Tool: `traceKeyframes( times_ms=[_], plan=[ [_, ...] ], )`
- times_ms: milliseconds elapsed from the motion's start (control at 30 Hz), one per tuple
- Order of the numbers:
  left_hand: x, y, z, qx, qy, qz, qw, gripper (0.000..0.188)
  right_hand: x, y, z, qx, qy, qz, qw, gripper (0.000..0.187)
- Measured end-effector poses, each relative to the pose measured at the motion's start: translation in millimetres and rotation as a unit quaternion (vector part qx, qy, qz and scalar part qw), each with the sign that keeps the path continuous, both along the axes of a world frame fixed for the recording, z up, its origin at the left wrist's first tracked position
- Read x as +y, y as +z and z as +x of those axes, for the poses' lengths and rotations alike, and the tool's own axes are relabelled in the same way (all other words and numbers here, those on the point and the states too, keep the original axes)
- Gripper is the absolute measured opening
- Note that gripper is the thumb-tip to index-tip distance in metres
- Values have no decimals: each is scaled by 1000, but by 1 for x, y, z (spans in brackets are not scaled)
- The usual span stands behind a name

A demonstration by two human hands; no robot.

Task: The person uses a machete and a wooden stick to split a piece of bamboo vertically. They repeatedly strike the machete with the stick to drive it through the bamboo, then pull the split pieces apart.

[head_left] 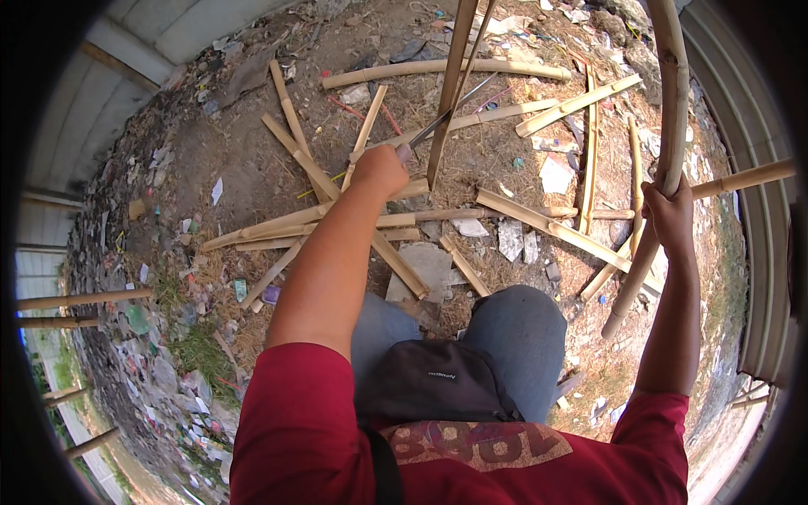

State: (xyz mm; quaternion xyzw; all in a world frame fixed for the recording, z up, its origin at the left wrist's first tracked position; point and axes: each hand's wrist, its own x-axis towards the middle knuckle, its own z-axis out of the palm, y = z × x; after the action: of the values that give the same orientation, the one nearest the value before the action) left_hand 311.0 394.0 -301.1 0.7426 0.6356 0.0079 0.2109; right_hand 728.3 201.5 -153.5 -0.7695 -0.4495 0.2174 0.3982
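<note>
My left hand (380,172) is closed around the handle of a long knife (442,120), its narrow dark blade pointing away and to the right. The blade crosses an upright split bamboo strip (452,80) standing just beyond the hand; whether they touch I cannot tell. On the right, my right hand (667,210) grips a thick round bamboo pole (671,101), which runs from the top of the view down to beside my right knee. Several split bamboo pieces (555,231) lie crossed on the ground in front of my knees.
Another bamboo pole (745,178) juts in from the right behind my right hand. Corrugated sheeting (724,109) curves along the right side, and pale panels (151,38) stand at the upper left. Paper and plastic litter (168,370) covers the ground at left. A black waist bag (438,379) rests on my lap.
</note>
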Motion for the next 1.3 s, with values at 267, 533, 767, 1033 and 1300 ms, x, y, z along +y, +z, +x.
traceKeyframes(
  times_ms=[267,533,767,1033,1300],
  plan=[
    [11,19,10,37,31,-58,997,34,-5,-149,-48,-21,133,-338,931,48],
    [13,-13,-20,27,18,3,999,32,8,-14,-23,-11,63,-127,990,37],
    [4,-2,-17,23,10,-20,999,34,30,-67,-44,18,5,6,1000,32],
    [7,-6,-24,2,42,-35,999,32,11,-143,-63,18,168,-349,922,49],
    [-3,-6,-24,-16,51,-43,998,35,20,1,-39,-71,49,-81,993,47]
  ],
)
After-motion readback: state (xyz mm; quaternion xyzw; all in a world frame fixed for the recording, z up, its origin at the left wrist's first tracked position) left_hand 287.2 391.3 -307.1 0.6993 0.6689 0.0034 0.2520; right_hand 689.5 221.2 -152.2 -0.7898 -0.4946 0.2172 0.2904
